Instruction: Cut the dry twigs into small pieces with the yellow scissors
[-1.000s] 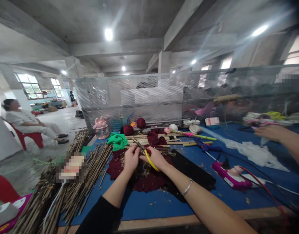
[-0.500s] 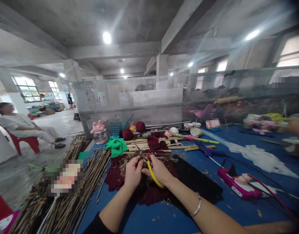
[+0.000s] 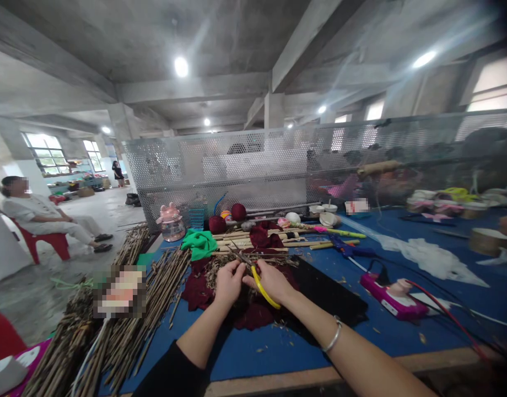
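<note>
My right hand (image 3: 270, 284) is closed round a pair of scissors (image 3: 262, 289) with yellow handles, its metal blades pointing up and to the left. Close beside it, my left hand (image 3: 228, 280) is closed in a pinch near the blades; what lies between its fingers is too small to make out. Beneath both hands is a pile of dried plant bits (image 3: 214, 267) on dark red cloth (image 3: 195, 292). A black cloth (image 3: 330, 298) lies to the right of them.
Bundles of dry sticks (image 3: 154, 311) lie left. Behind are a green cloth (image 3: 199, 244), dark red balls (image 3: 238, 212) and a pink-lidded jar (image 3: 171, 223). A glue gun (image 3: 348, 248), purple power strip (image 3: 394, 298) and cords lie right. A mesh partition (image 3: 220, 182) stands behind; a person (image 3: 42, 212) sits left.
The camera view has shifted slightly, showing more of the table's front edge. Both hands stay together over the plant bits, with the scissors still in my right hand.
</note>
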`<state>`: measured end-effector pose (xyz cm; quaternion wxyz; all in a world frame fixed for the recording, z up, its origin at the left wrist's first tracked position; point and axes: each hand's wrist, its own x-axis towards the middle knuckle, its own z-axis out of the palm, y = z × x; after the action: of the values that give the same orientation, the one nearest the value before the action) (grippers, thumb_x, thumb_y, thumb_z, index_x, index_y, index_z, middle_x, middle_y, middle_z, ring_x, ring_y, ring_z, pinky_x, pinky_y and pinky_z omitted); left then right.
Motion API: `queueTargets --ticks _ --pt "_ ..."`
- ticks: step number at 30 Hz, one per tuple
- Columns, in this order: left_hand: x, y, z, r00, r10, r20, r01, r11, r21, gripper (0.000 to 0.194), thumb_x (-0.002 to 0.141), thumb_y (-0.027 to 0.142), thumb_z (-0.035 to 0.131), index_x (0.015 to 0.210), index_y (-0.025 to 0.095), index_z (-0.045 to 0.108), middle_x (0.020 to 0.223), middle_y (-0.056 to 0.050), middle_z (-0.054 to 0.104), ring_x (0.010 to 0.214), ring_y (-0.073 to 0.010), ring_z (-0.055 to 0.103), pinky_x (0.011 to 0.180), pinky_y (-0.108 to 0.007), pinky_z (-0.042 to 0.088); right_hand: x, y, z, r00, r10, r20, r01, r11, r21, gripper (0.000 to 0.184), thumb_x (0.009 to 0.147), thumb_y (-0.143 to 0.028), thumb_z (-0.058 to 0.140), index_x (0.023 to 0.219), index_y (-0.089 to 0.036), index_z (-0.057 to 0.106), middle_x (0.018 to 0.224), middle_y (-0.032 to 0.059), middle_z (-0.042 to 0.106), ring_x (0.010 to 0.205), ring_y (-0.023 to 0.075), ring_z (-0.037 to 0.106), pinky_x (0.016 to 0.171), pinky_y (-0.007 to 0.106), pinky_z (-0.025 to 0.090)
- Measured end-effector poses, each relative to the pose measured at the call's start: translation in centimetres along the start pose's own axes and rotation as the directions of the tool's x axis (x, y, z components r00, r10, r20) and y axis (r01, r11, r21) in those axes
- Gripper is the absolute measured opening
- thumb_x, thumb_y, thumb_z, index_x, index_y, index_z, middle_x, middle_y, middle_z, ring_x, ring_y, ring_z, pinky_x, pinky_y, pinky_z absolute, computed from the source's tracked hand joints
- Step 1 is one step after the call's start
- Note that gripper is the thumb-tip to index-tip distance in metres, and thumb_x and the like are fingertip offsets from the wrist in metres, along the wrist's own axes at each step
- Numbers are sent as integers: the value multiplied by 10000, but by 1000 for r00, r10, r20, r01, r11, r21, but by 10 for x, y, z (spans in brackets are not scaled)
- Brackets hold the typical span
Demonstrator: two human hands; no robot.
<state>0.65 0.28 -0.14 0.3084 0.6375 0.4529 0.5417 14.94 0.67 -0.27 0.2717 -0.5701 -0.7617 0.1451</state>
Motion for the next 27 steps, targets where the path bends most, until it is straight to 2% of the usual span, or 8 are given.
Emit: queueTargets --ticks 4,8,13,16,24,27 --pt "-4 3 7 1000 -26 -13 26 998 -52 257 751 294 496 855 134 669 844 -64 683 776 -175 596 749 -281 444 -3 4 1 995 -96 -4 95 984 153 427 680 -509 602 892 -184 421 869 66 600 753 169 571 614 234 358" --pt "-7 5 8 1000 0 -28 0 1000 -13 258 759 285 484 868 148 673 870 -68 681 800 -182 594 776 -299 434 -2 5 1 991 -133 -24 135 977 164 424 675 -489 615 896 -187 416 868 61 591 753 168 563 623 237 357" --pt "-9 6 5 997 54 -52 -51 997 57 263 773 302 471 813 136 671 771 -60 669 700 -163 570 687 -270 433 -2 6 5 997 -59 -49 60 998 26 446 657 -545 602 840 -182 418 757 55 585 628 159 530 526 226 277" --pt "-10 7 4 997 56 -52 -52 997 65 275 779 320 463 791 130 662 724 -48 653 662 -150 554 642 -247 424 -4 5 7 998 -29 -47 30 999 17 452 653 -567 593 829 -184 429 725 45 583 573 138 504 496 219 235" --pt "-10 7 2 999 -1 -41 1 1000 -1 281 758 346 485 816 134 661 722 -35 654 662 -155 549 638 -247 423 -5 5 6 1000 -14 -17 14 999 28 445 664 -594 566 802 -183 466 734 51 597 628 158 538 519 217 274" --pt "-9 4 1 1000 -22 -16 21 999 -43 298 761 364 482 827 131 656 682 -30 643 618 -144 538 601 -237 422 -5 4 6 1000 -9 -21 9 1000 -28 433 687 -583 549 821 -179 466 740 59 606 661 179 563 528 225 275"
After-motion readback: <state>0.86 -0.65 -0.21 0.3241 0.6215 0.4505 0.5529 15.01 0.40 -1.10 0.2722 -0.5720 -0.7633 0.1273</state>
